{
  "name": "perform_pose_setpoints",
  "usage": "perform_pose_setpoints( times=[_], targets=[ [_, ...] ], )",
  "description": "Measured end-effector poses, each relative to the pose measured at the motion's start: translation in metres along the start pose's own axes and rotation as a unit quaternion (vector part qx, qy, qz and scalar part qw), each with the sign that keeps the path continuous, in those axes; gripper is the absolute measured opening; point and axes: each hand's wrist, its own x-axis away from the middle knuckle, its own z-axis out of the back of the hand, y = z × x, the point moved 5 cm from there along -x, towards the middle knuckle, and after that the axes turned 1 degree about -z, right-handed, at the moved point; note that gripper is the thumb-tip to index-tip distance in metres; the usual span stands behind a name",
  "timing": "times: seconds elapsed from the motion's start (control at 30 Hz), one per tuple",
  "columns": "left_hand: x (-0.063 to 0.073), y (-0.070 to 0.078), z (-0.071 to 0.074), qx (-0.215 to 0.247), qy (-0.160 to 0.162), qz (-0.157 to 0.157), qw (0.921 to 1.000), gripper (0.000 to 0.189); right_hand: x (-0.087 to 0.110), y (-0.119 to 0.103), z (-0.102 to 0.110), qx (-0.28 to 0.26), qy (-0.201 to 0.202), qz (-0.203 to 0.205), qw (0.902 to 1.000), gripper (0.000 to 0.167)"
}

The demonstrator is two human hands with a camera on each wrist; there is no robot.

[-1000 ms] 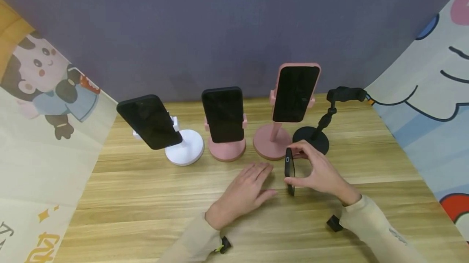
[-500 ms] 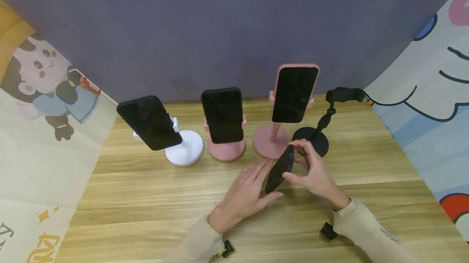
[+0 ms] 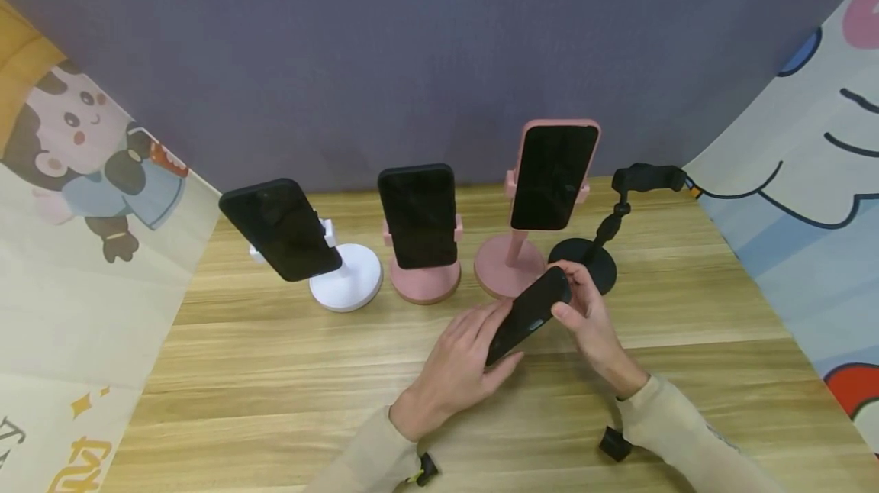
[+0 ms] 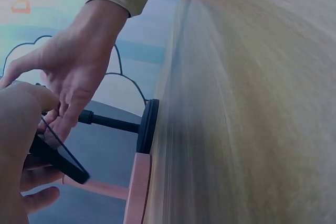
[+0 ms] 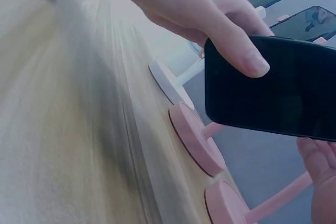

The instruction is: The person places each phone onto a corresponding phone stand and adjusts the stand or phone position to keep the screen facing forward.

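A dark phone (image 3: 525,317) is tilted above the table, held between both hands. My left hand (image 3: 449,363) grips its lower-left end. In the right wrist view that hand's thumb lies over the phone's black front (image 5: 278,98), the other fingers behind it. My right hand (image 3: 592,329) holds the upper-right end, fingers round the far edge and thumb at the near edge. Just behind the right hand stands a black phone stand (image 3: 607,227) with a bent arm and a holder carrying no phone. The pink stand base (image 3: 504,264) is close behind the phone.
Three other phones sit in stands along the back: a black phone (image 3: 281,230) on a white stand (image 3: 346,279), a black phone (image 3: 417,217) on a pink stand (image 3: 426,285), and a pink-cased phone (image 3: 555,175). A grey-blue panel (image 3: 439,58) rises behind the wooden table (image 3: 275,386).
The phone has turned from edge-on to a slant, its lower end swinging left into my left hand. My right hand turned with it; the left now grips it too. The stands stayed put.
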Motion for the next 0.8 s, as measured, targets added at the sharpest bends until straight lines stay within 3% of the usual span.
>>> perform_pose_setpoints(
  times=[0.4,0.57,0.8],
  targets=[
    [0.002,-0.001,0.009,0.016,0.059,-0.031,0.9976,0.059,0.001,0.005,-0.001,-0.124,0.019,-0.034,0.9915,0.032],
    [0.002,0.001,0.012,0.014,0.096,-0.057,0.9937,0.051,0.001,0.006,0.0,-0.118,0.031,-0.042,0.9917,0.032],
    [0.001,0.001,0.016,0.011,0.133,-0.079,0.988,0.038,-0.001,0.005,0.0,-0.143,0.0,-0.037,0.989,0.039]
  ],
)
